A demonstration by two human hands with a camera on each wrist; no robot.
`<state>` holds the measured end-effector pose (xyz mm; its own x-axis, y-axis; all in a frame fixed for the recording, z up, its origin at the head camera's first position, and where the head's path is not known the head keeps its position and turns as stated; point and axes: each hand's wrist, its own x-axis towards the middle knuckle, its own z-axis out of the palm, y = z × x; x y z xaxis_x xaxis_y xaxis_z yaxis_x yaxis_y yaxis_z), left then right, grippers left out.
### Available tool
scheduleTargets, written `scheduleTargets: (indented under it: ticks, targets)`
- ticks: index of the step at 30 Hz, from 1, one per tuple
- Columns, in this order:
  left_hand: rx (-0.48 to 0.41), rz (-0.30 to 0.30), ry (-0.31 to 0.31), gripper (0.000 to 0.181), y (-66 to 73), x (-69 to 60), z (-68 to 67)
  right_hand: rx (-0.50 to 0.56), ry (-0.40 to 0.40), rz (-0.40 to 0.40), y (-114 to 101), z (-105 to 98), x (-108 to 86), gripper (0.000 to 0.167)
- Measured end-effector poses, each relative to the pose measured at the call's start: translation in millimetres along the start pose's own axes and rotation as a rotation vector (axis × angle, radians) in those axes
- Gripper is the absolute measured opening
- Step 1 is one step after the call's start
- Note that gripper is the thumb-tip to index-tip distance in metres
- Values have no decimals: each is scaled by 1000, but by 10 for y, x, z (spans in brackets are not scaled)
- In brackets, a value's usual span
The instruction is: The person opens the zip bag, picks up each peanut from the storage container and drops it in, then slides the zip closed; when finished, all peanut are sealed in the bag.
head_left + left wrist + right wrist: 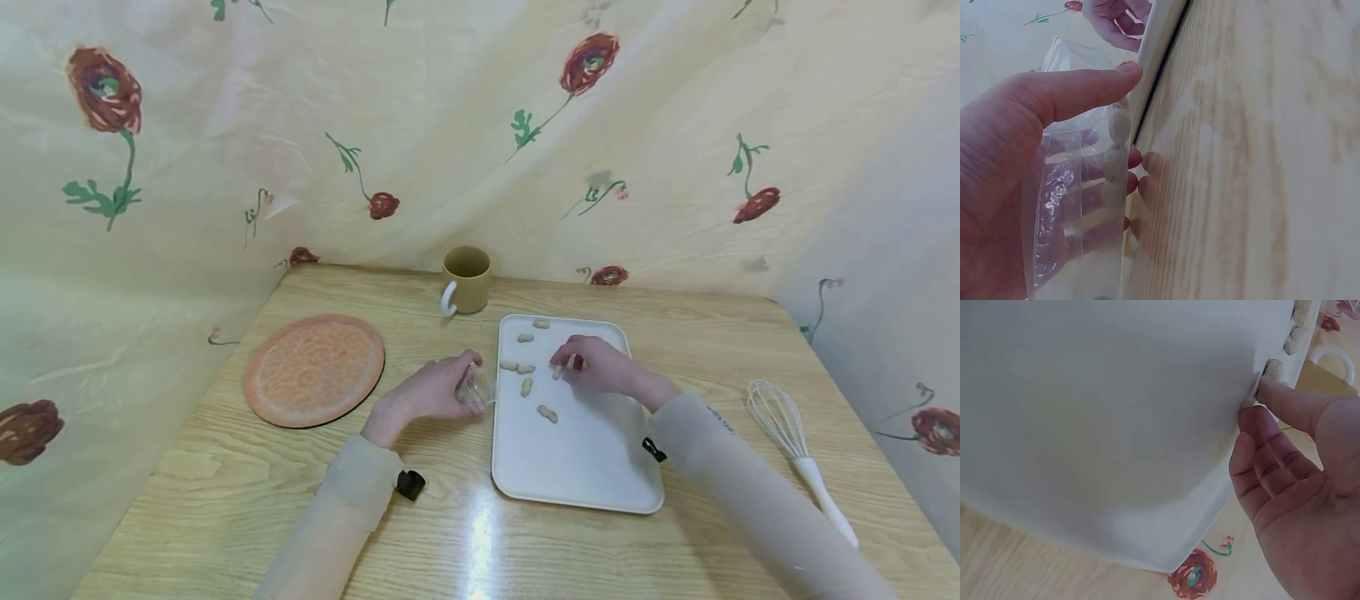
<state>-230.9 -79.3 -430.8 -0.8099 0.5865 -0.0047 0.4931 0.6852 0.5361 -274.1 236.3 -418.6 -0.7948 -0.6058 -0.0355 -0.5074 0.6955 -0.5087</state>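
Note:
My left hand grips a clear plastic bag beside the tray's left edge. In the left wrist view, a few pale peanuts show through the bag, with the thumb on one side and the fingers behind. Over the white tray, my right hand pinches a peanut between thumb and fingertips; the right wrist view mostly hides that peanut. Several other peanuts lie scattered on the tray's left and far part.
Behind the tray stands a tan mug with a white handle. A round orange-patterned mat lies at the left. To the right is a whisk with a white handle. Floral cloth hangs behind the wooden table.

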Motion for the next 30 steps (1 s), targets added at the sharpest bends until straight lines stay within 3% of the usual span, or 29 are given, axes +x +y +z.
scheduleTargets:
  ticks: [15, 30]
  targets:
    - [19, 6, -5, 70, -9, 2, 7, -81, -15, -37, -20, 19, 37, 4]
    - [26, 4, -5, 70, 2, 8, 11, -81, -66, -186, -576, 13, 166, 7]
